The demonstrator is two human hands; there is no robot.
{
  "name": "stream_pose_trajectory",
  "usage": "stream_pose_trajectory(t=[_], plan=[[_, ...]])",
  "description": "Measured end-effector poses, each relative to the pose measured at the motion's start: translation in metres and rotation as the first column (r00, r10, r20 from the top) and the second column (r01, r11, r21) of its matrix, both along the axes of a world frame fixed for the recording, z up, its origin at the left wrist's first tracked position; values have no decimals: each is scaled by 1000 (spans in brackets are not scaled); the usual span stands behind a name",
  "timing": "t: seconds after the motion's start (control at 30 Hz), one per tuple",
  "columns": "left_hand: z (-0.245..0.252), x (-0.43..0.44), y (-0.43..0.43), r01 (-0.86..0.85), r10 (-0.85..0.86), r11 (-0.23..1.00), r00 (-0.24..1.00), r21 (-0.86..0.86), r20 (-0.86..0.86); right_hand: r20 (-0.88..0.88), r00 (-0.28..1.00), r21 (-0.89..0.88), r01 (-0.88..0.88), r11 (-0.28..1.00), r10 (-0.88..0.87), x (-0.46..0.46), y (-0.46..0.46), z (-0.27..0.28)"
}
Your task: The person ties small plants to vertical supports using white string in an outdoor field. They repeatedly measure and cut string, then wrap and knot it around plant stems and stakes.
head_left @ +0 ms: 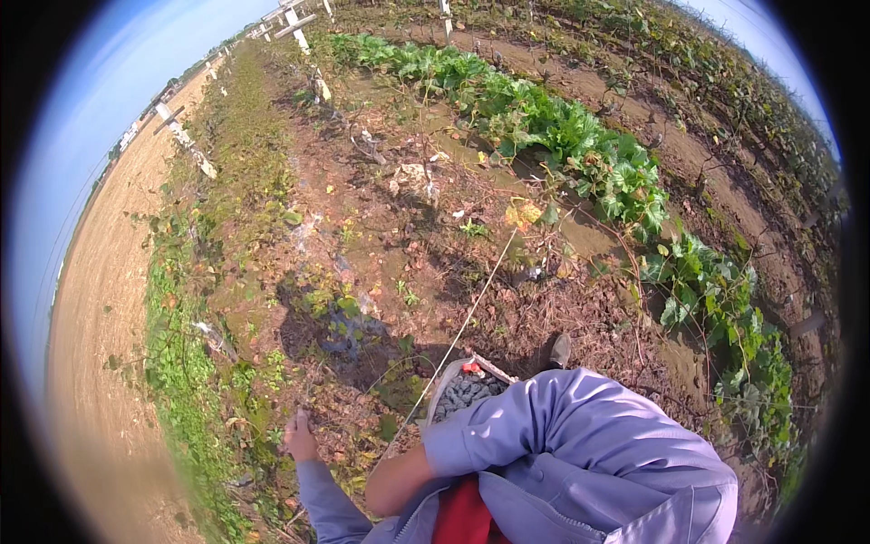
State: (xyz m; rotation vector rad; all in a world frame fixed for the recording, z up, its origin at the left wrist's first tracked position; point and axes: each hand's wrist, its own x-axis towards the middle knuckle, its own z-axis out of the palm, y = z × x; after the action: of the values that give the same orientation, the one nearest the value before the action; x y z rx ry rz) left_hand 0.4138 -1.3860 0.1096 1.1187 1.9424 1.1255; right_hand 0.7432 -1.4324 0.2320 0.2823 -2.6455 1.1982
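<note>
My left hand (300,438) is low and to the left, over dry leaves and weeds beside the vine row. Its fingers look bent, and whether they hold something is too small to tell. My bare right forearm (401,476) crosses my body towards the left; the hand at its end is out of sight behind my jacket. A pale taut wire or cord (469,316) runs from near a yellowed leaf (523,214) down to that forearm. In front of me is a pale-rimmed container (445,381) of grey twisted pieces (469,394) with a small red item (472,368) on top, partly covered by my right sleeve.
Leafy green plants (564,122) form a row on the right. White posts with crosspieces (296,30) stand ahead, and another leaning post (183,139) is at the left. Bare vine stems (428,170) rise nearby. A tan field (102,292) borders the left. My shoe (561,351) rests on leaf litter.
</note>
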Motion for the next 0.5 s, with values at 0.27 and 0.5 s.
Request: stream_pose_trajectory(t=[0.27, 0.5], plan=[[101, 270, 15, 967, -751, 254, 213, -23, 625, 0, 989, 297, -144, 944, 151, -37, -4, -18], [166, 240, -7, 810, -865, 475, 502, 344, 14, -33, 999, 231, 47, 972, -40, -23, -2, -22]])
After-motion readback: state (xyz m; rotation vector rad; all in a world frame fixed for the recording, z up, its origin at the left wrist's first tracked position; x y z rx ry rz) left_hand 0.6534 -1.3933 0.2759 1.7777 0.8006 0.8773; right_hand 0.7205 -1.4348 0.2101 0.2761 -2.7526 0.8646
